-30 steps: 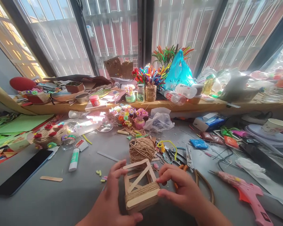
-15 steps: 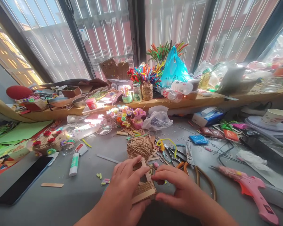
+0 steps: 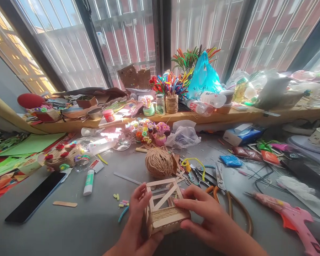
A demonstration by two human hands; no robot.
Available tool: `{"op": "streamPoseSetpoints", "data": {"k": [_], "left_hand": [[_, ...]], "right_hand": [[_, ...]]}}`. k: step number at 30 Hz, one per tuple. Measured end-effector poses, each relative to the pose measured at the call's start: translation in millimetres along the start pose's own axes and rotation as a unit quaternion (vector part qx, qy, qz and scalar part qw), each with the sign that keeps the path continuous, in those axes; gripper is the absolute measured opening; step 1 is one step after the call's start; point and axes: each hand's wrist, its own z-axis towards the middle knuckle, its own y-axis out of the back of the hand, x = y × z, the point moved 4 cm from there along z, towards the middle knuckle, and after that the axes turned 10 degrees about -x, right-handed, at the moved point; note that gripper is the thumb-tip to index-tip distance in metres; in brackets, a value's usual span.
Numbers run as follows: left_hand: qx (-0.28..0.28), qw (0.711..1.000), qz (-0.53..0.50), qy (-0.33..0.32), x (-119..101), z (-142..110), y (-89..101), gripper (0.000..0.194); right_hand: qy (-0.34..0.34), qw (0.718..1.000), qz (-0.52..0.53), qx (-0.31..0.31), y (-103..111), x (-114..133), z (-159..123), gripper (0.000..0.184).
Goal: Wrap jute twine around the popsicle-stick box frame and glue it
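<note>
Between both hands I see a small box frame built of wooden craft sticks [image 3: 167,214], with a diagonal stick across its top opening and jute twine wound along its near side. My left hand [image 3: 138,217] grips the box's left side, fingers over the far left corner and thumb low at the front. My right hand [image 3: 202,213] holds the right side, fingertips on the top edge and thumb at the lower corner. A ball of jute twine [image 3: 159,162] sits just beyond the box.
Scissors [image 3: 220,177] and pliers [image 3: 240,209] lie right of the twine, with a pink glue gun [image 3: 285,213] farther right. A phone [image 3: 34,197], a glue stick [image 3: 89,182] and a loose craft stick [image 3: 65,203] lie left. Decorated pots and pipe cleaners [image 3: 170,83] line the back.
My left hand has slid off the top to the box's left side, uncovering the frame and its diagonal stick. My right hand has closed onto the right side. The view has shifted slightly left.
</note>
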Motion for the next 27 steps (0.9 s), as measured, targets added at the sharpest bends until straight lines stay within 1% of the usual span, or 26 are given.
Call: {"op": "streamPoseSetpoints", "data": {"k": [3,6,8,10,13,15,18,22,23,24,25,27], "left_hand": [[0.024,0.999,0.005,0.020,4,-4,10.3,0.078],[0.058,0.998,0.012,0.036,-1,2,22.6,0.078],[0.066,0.997,0.020,0.038,-4,7,27.6,0.079],[0.056,0.998,0.030,0.028,-4,9,29.2,0.083],[0.029,0.998,0.051,0.004,-4,8,28.4,0.087],[0.020,0.997,0.071,-0.013,-7,11,27.8,0.082],[0.026,0.995,0.090,-0.032,-23,26,27.1,0.070],[0.020,0.993,0.078,-0.092,-58,58,24.6,0.065],[0.033,0.990,0.083,-0.107,-65,65,22.0,0.065],[0.058,0.987,0.097,-0.113,-70,69,18.3,0.067],[0.092,0.983,0.118,-0.109,-72,72,14.0,0.072],[0.162,0.969,0.170,-0.078,-72,74,6.0,0.094]], "right_hand": [[-0.015,1.000,0.005,0.016,0,0,-2,0.037],[-0.034,0.999,0.001,0.018,1,-1,-5,0.034],[-0.039,0.999,0.004,0.015,0,-3,-8,0.032],[-0.031,0.999,0.011,0.011,-1,-5,-10,0.034],[-0.012,1.000,0.017,0.000,-3,-7,-9,0.047],[-0.004,1.000,0.021,-0.004,-4,-6,-7,0.044],[0.004,0.999,0.036,-0.014,-3,-3,-1,0.037],[0.008,0.999,0.047,-0.017,-4,-1,2,0.037],[0.011,0.999,0.047,-0.015,-4,-1,2,0.037],[0.013,0.999,0.046,-0.015,-5,-1,2,0.037],[0.018,0.999,0.045,-0.016,-5,-1,2,0.037],[0.022,0.999,0.040,-0.021,-4,-1,2,0.037]]}}
